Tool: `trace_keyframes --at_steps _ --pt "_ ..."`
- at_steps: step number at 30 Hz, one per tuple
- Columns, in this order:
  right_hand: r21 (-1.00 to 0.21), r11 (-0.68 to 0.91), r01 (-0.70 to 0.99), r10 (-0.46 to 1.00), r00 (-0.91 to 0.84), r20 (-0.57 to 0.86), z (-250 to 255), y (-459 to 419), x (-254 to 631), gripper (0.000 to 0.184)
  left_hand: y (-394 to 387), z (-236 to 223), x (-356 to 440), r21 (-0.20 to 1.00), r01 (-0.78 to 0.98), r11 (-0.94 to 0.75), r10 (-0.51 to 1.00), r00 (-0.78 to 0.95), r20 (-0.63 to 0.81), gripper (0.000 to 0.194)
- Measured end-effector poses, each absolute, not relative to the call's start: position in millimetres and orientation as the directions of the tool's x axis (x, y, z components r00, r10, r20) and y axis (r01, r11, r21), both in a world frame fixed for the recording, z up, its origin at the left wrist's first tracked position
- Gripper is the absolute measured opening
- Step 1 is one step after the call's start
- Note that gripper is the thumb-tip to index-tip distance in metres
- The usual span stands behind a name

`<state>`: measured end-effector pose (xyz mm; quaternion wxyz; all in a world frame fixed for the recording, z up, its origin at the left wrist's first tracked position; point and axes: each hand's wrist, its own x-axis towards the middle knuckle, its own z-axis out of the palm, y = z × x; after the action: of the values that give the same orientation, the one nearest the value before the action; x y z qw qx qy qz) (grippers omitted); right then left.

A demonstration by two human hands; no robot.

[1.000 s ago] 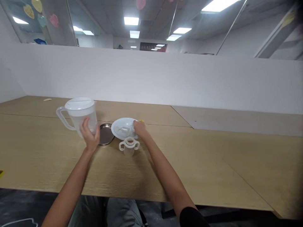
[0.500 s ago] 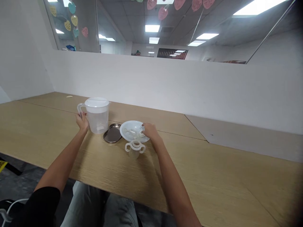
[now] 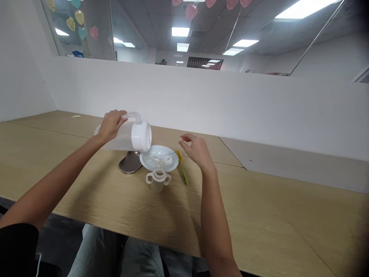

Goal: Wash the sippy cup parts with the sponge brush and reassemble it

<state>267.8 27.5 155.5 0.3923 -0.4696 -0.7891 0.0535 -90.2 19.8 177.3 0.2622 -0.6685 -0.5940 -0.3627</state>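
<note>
The left hand [image 3: 112,125] is closing around the handle of a large translucent plastic pitcher with a smooth, opaque white lid [image 3: 118,139], its fingers curling over the handle. The pitcher is lying tipped onto its side in the air, the lid end pointing to the right, just above the left rim of a round, glossy white bowl [image 3: 147,163].

The right hand [image 3: 194,148] is holding nothing; it is hovering above and to the right of the bowl, half open, fingers loosely bending and thumb apart from them.

Inside the bowl, a small white ring-shaped piece [image 3: 168,160] is lying beside a clear, glossy piece [image 3: 156,159] whose exact shape is hard to tell. To the left of the bowl, a shallow, curved tray of shiny grey metal [image 3: 130,163] is resting. In front of the bowl, a small translucent cup with two rounded cream-white handles [image 3: 157,186] is standing upright. Just to the right of the bowl, a slim green-handled brush with a yellow head [image 3: 182,169] is lying. All of these are resting on a pale, wood-grained worktop [image 3: 259,215], and a plain white wall [image 3: 184,100] is rising behind the bowl.
</note>
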Motion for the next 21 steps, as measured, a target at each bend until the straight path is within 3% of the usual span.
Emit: trace_keyframes --at_steps 4,7,12,16,18,21 --pt "-0.449 0.558 0.698 0.781 -0.257 0.569 158 24 269 0.021 21 187 -54 -0.098 0.957 -0.272 0.67 0.262 0.695 0.039" --pt "-0.449 0.547 0.707 0.797 -0.276 0.538 159 23 268 0.019 24 190 -43 -0.117 0.94 -0.322 0.664 0.312 0.679 0.039" --pt "-0.476 0.553 0.684 0.793 -0.258 0.552 162 21 274 0.019 29 190 -71 0.14 0.949 -0.283 0.643 0.08 0.761 0.041" --pt "-0.506 0.54 0.673 0.798 -0.218 0.562 166 20 279 0.018 18 188 -94 0.351 0.877 -0.327 0.7 -0.024 0.714 0.041" --pt "-0.512 0.536 0.671 0.8 -0.212 0.561 167 20 279 0.018 10 190 -93 0.379 0.857 -0.348 0.728 -0.007 0.685 0.042" --pt "-0.506 0.524 0.685 0.81 -0.219 0.543 168 19 278 0.018 1 195 -76 0.315 0.868 -0.384 0.736 0.082 0.672 0.046"
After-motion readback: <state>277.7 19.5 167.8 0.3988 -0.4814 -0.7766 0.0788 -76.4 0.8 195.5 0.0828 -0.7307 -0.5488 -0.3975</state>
